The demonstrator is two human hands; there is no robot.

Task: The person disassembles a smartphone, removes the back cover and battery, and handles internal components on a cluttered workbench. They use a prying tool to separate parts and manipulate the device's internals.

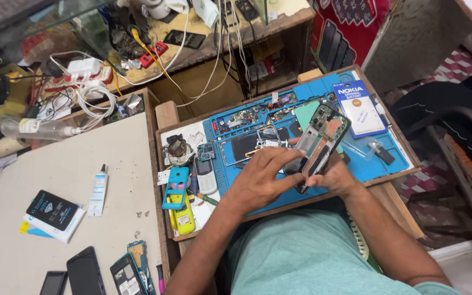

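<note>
An opened phone body (322, 139) with its back cover off and circuit parts showing is held tilted over the blue work mat (367, 166). My right hand (331, 177) grips its lower end from below. My left hand (260, 175) reaches across from the left, fingers laid on the phone's lower left edge. Whether the fingers hold a small part I cannot tell.
On the mat lie a phone frame (247, 145), loose boards (241, 116), a blue-and-white battery pack (359, 106) and a small grey block (381, 153). Left of it are turquoise and yellow phone shells (177, 188). The white table holds a glue tube (99, 191), a box (53, 214) and several phones (86, 271). Cables cross the back bench.
</note>
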